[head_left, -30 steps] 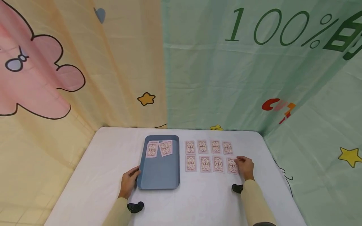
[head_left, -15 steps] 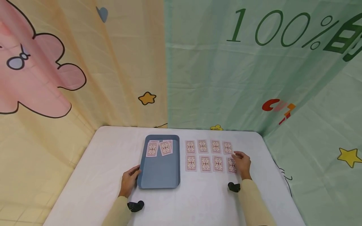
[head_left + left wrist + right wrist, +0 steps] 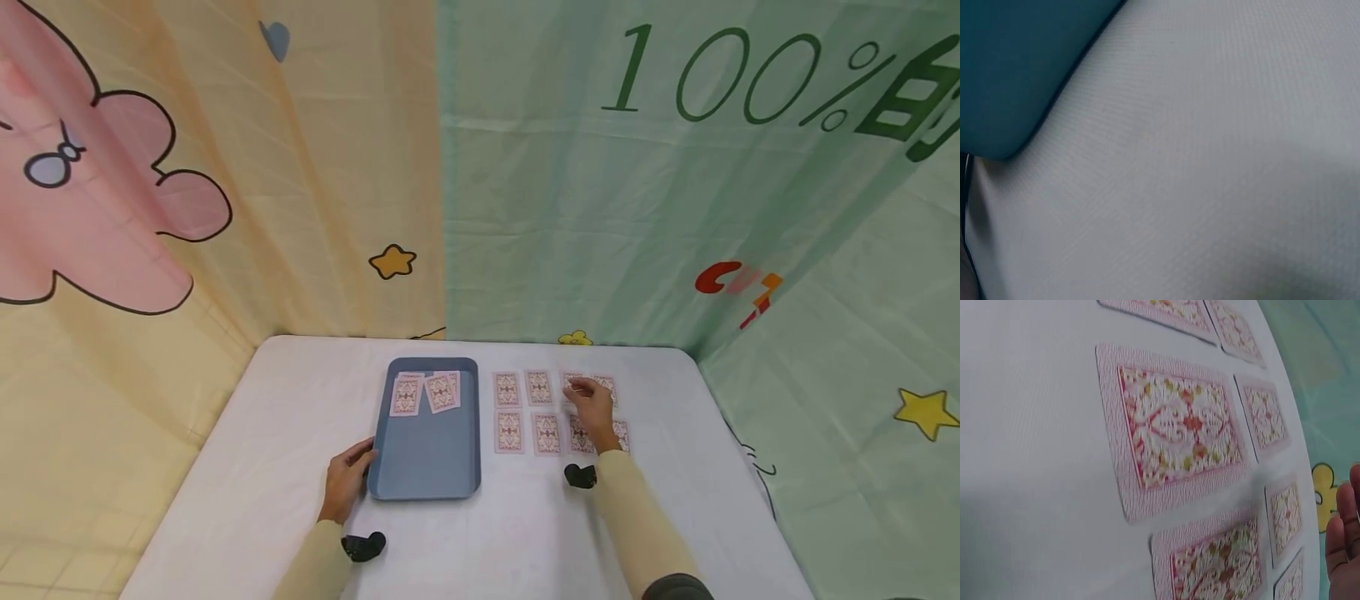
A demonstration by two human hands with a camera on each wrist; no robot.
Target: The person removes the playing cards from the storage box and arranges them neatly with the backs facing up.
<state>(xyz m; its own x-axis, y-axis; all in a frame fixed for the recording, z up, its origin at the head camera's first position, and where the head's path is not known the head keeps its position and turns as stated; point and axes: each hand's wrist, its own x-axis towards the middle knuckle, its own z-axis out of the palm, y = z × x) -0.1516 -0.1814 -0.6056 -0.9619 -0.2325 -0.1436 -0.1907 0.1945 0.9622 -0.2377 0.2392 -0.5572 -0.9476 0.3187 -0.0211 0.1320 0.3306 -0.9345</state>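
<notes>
Large green "100%" (image 3: 750,75) reads clearly across the curtain (image 3: 525,208), followed by a big green character (image 3: 911,100) cut off at the frame edge. On the table (image 3: 292,417), eight cards (image 3: 508,432) lie pattern side up to the right of the tray (image 3: 427,467), in two rows of four, partly hidden by the right hand (image 3: 592,408). Their long axes run away from the person, the right-hand ones turned slightly. At the tray's far end lie two overlapping groups of cards: the left top card is nearly straight, the right one leans with its far end to the left. The tray's long axis also runs away from the person. The hands are well apart: the left hand (image 3: 347,482) touches the tray's left rim, its grip unclear; the right has fingertips close together over the far row, and whether they pinch a card cannot be told.
</notes>
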